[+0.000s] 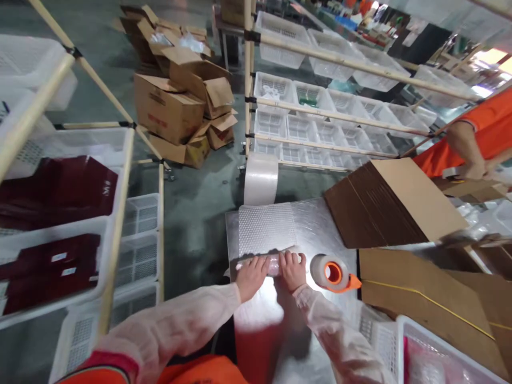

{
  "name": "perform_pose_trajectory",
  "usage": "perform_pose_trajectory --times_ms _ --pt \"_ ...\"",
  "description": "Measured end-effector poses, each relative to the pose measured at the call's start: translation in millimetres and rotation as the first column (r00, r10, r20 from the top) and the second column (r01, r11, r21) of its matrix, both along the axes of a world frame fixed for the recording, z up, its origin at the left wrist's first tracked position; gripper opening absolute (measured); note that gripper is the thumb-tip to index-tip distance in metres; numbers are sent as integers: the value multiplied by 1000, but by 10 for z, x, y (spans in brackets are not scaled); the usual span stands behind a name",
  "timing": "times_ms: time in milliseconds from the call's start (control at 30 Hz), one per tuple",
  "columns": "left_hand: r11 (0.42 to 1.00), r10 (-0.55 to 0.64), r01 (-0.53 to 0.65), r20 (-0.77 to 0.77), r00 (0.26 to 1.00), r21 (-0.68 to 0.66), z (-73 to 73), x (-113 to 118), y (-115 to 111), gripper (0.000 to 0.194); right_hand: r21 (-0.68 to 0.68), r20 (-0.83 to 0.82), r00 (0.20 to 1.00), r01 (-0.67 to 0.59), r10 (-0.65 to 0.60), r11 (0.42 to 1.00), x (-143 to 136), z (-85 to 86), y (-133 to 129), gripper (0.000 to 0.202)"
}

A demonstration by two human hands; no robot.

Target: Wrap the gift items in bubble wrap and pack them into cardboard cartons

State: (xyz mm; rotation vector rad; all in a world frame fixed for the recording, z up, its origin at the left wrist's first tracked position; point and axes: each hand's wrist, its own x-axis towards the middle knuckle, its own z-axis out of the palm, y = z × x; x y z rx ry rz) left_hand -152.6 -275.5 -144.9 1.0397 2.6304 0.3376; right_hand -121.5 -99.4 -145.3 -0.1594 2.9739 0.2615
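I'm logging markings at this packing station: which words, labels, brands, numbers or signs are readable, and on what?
No text reads clearly.
Brown cardboard carton on the floor: red print, too blurred.
Upper dark red packaging: white lettering, too small.
Lower dark red packaging: white labels, too small.
Clear bubble wrap and orange-cored roll of clear tape: none I can make out.
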Motion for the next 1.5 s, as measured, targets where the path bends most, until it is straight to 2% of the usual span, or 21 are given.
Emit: perform_pose_trajectory --times_ms 133,233,367,433,533,667,767,833,933,1000,1100,1167,1233,1300,1433,1500 --pt "996 52 -52 -2 999 -75 116 59 82 50 0 -10 1000 -14 14 1000 0 7 -27 37" --pt "991 52 -45 56 997 -125 200 104 145 54 -18 69 997 -31 32 999 28 62 12 35" --pt "989 73 -55 128 989 -137 231 226 183 50 -24 172 985 -8 12 1000 153 144 105 38" --pt "991 65 -46 153 986 -126 226 213 182 45 -22 210 978 -9 13 1000 116 173 143 42" --pt "994 42 -18 222 974 -110 211 -24 191 51 -28 288 957 -20 27 999 -133 216 187 48" --pt "992 16 28 346 938 -123 192 -640 239 82 -49 340 937 -71 84 996 -486 319 197 56" --pt "988 -11 73 414 910 -136 212 -1017 249 73 -69 332 931 -135 150 988 -550 388 150 68" --pt "988 -11 72 409 913 -135 260 -1092 228 68 -63 342 928 -134 147 989 -576 394 114 77" --pt "992 45 -7 300 953 -127 338 -935 182 56 -28 371 925 -84 89 996 -750 352 95 69" --pt "991 61 -37 187 980 -125 345 -768 173 57 -13 404 913 -60 60 998 -938 328 111 60" --pt "993 17 -8 74 997 -122 280 -655 202 59 -49 397 912 -96 108 994 -1124 337 137 62" --pt "994 -16 23 67 998 -106 227 -688 226 49 -77 355 923 -127 146 989 -1093 360 130 61" --pt "995 -40 46 69 997 -92 199 -716 229 42 -77 325 936 -118 137 990 -940 380 94 55" --pt "994 -56 62 73 996 -87 195 -648 205 42 -64 318 943 -83 99 994 -705 384 41 53" --pt "988 -99 116 159 982 -102 184 -192 124 44 -79 371 924 -66 90 995 -156 333 -17 51" --pt "979 -121 156 247 961 -129 164 33 114 46 -117 442 890 -61 107 991 78 301 17 63"
